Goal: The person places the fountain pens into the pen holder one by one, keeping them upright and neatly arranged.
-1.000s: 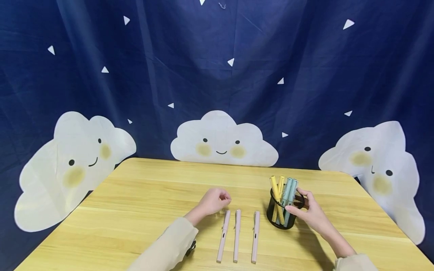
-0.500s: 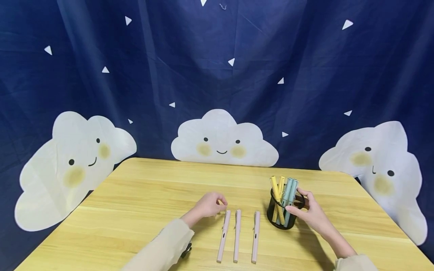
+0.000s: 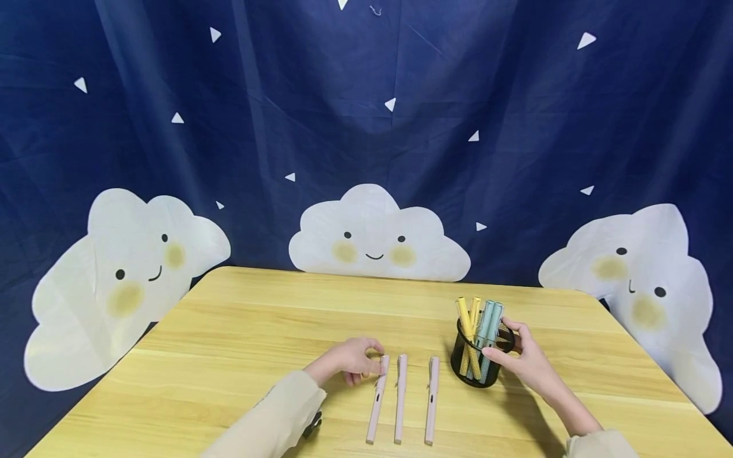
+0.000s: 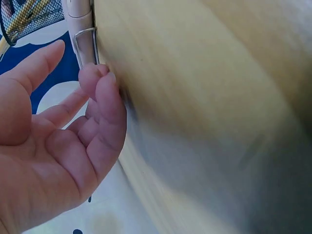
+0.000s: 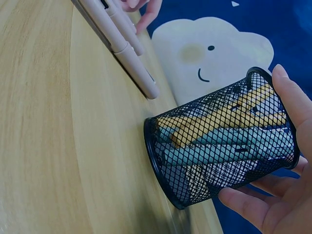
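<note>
Three pale pink capped pens lie side by side on the table: a left pen [image 3: 375, 407], a middle pen [image 3: 400, 401] and a right pen [image 3: 431, 404]. My left hand [image 3: 354, 357] is at the cap end of the left pen, thumb and forefinger apart. In the left wrist view its fingertips come right up to the clip of a pink pen [image 4: 80, 24]. With thumb and fingers around the rim, my right hand [image 3: 531, 367] holds a black mesh pen cup [image 5: 224, 146] standing upright. Yellow pens [image 3: 465, 321] and teal pens [image 3: 487, 324] stand in the cup.
The wooden table [image 3: 258, 318] ends at a dark blue curtain [image 3: 343, 146] with white smiling clouds. A small black object [image 3: 312, 425] shows beside the left sleeve.
My left hand has moved down from behind the pens to the left pen's cap, its thumb and forefinger spreading. The right hand and the cup have stayed put.
</note>
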